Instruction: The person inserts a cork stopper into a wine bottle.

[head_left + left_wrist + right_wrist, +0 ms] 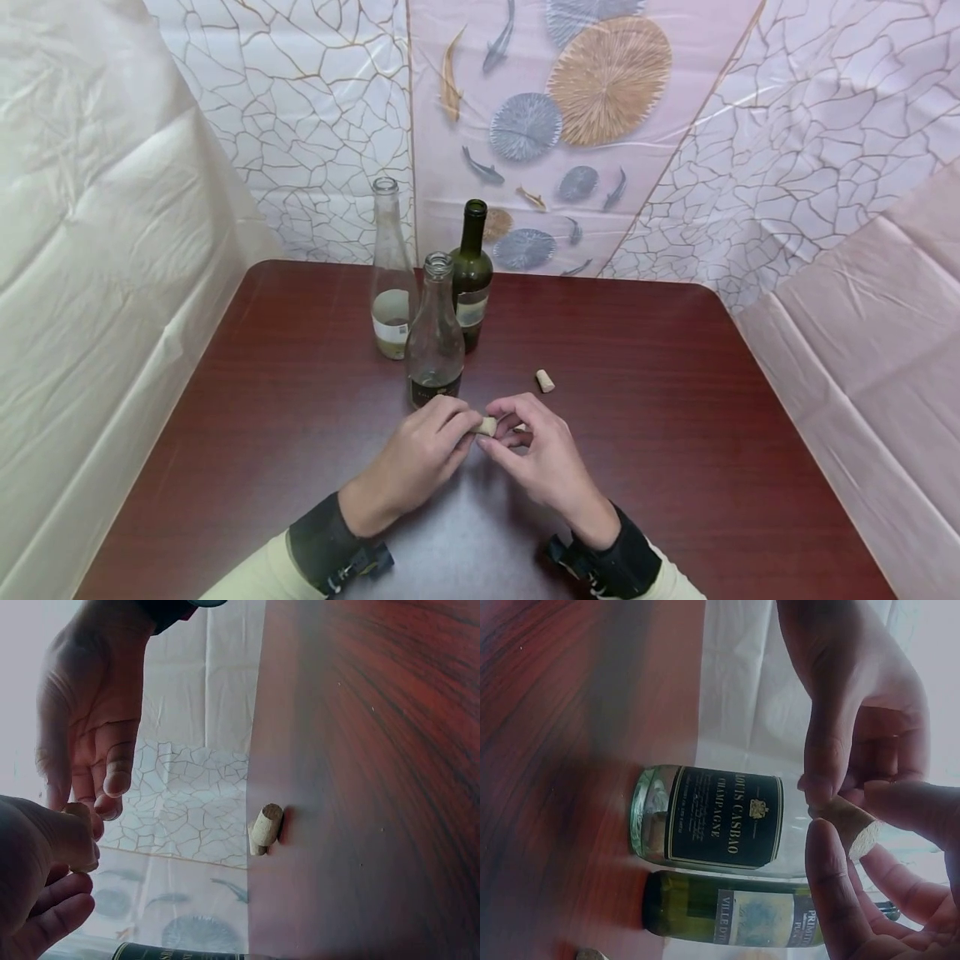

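A pale cork (487,427) is pinched in my left hand (423,450) above the table, its right end sticking out. My right hand (543,454) comes from the other side, thumb and forefinger spread around that free end. The right wrist view shows the cork (853,825) between both hands' fingertips, its speckled end face visible. A second cork (545,381) lies on the table beyond my right hand. Another cork (520,428) shows in part through the gap between the right fingers. In the left wrist view, the near cork (268,823) partly covers the other.
Just beyond my left hand stands a clear bottle (437,342) with a black champagne label. Behind it are a taller clear bottle (392,292) with a white label and a green wine bottle (472,275). Patterned cloth (300,125) hangs behind the dark red table (660,433).
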A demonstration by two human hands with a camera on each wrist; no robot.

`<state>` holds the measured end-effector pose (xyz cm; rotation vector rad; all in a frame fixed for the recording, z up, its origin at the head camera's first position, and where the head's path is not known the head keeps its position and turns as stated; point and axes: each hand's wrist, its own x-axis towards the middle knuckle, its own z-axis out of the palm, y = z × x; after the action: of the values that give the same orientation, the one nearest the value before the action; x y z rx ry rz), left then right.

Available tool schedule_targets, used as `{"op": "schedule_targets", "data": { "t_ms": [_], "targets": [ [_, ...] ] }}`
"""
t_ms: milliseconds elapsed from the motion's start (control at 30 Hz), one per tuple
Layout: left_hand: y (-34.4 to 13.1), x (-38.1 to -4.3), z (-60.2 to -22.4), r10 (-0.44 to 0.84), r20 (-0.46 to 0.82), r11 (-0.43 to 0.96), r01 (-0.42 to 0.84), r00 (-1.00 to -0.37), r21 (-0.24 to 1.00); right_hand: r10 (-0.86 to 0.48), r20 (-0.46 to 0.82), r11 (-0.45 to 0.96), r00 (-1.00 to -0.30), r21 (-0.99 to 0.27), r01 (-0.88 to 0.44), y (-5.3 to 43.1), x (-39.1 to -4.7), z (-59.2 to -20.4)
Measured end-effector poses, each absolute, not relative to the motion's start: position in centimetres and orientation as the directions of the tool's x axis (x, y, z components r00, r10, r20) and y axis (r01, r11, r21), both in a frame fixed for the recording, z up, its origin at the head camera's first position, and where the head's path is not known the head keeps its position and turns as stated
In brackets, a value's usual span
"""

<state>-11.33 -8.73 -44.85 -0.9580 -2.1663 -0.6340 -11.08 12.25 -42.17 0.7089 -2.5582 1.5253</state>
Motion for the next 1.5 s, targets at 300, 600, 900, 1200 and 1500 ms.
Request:
{"op": "schedule_targets", "data": {
  "t_ms": [300, 600, 900, 1200, 1500],
  "targets": [
    [-8.8, -11.2, -44.7, 0.480, 0.736, 0.608, 0.786, -0.477, 0.113, -0.328, 0.331, 0.386, -0.885, -0.808, -0.446, 11.8, -11.0, -42.3],
    [-8.9, -11.1, -44.4, 0.453, 0.761, 0.595, 0.793, -0.465, 0.130, -0.322, 0.386, 0.349, -0.865, -0.800, -0.487, 11.7, -11.1, -42.5],
    [-11.5, -12.6, -38.9, 0.278, 0.846, 0.569, 0.788, -0.456, 0.238, -0.290, 0.417, 0.359, -0.861, -0.787, -0.502, 12.4, -11.4, -42.3],
    [-13.3, -15.2, -35.3, -0.086, 0.686, 0.478, 0.575, -0.722, 0.664, -0.288, 0.412, 0.367, -0.864, -0.786, -0.497, 12.6, -11.5, -42.6],
    [-12.7, -18.0, -34.8, -0.114, 0.489, 0.360, 0.422, -0.865, 0.832, -0.284, 0.417, 0.364, -0.864, -0.786, -0.499, 12.8, -11.4, -42.6]
  ]
}}
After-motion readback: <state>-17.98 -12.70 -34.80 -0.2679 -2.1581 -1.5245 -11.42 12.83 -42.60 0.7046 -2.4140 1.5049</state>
